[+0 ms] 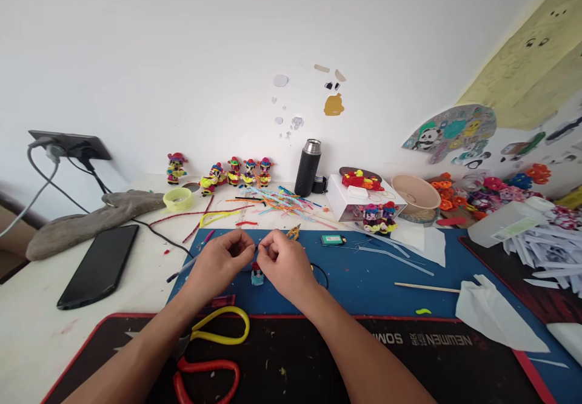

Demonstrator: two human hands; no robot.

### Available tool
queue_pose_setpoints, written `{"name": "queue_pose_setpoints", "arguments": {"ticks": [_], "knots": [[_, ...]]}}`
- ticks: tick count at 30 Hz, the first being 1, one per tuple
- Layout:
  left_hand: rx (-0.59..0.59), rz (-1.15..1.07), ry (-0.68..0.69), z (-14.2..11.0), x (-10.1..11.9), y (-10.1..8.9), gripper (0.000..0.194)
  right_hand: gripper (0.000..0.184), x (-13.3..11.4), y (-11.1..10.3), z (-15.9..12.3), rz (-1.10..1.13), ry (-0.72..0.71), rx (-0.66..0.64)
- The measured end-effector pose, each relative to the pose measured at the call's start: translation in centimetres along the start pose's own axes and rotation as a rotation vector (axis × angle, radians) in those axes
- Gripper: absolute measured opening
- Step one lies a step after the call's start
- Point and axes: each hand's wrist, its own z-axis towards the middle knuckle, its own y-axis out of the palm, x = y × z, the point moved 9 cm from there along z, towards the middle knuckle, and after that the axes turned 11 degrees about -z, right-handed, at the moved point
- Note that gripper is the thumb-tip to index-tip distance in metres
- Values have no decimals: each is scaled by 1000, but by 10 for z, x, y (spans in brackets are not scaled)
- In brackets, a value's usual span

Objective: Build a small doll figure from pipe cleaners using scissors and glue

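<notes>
My left hand (222, 261) and my right hand (287, 264) meet over the blue mat (364, 286), thumbs and forefingers pinched close together. A tiny dark bit shows between the fingertips, too small to name. Just below them is a small light blue and red piece (257, 275); I cannot tell whether it hangs from the fingers or rests on the mat. A thin black loop (326, 275) shows beside my right wrist. Near my left forearm lie scissors (227, 326) with one yellow and one red handle.
Several small figurines (249, 172) stand along the wall, with loose coloured strips (282, 201) before them. A black flask (308, 167) stands by a white box (336, 201). Left lies a phone (99, 265); right are a stick (426, 287), tissue (488, 316) and paper strips (545, 249).
</notes>
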Motion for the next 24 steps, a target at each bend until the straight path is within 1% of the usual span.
{"name": "queue_pose_setpoints", "arguments": {"ticks": [3,5,7,12,15,19,24], "knots": [[32,45,32,-1,6,-1,25,5,0,1,0,11,6,-3],[33,52,37,-1,7,-1,26,4,1,2,0,30,14,-10],[9,27,21,0,5,0,28,5,2,2,0,64,28,-16],[-109,-133,-52,5,-6,1,39,7,6,-1,1,162,52,-30],[-116,-202,-84,7,-12,-3,41,7,6,-1,2,189,49,-42],[-153,-265,-96,8,-16,-1,42,7,5,0,2,200,29,-42],[-183,-288,-107,8,-17,1,43,5,3,-2,1,127,-6,-20]]}}
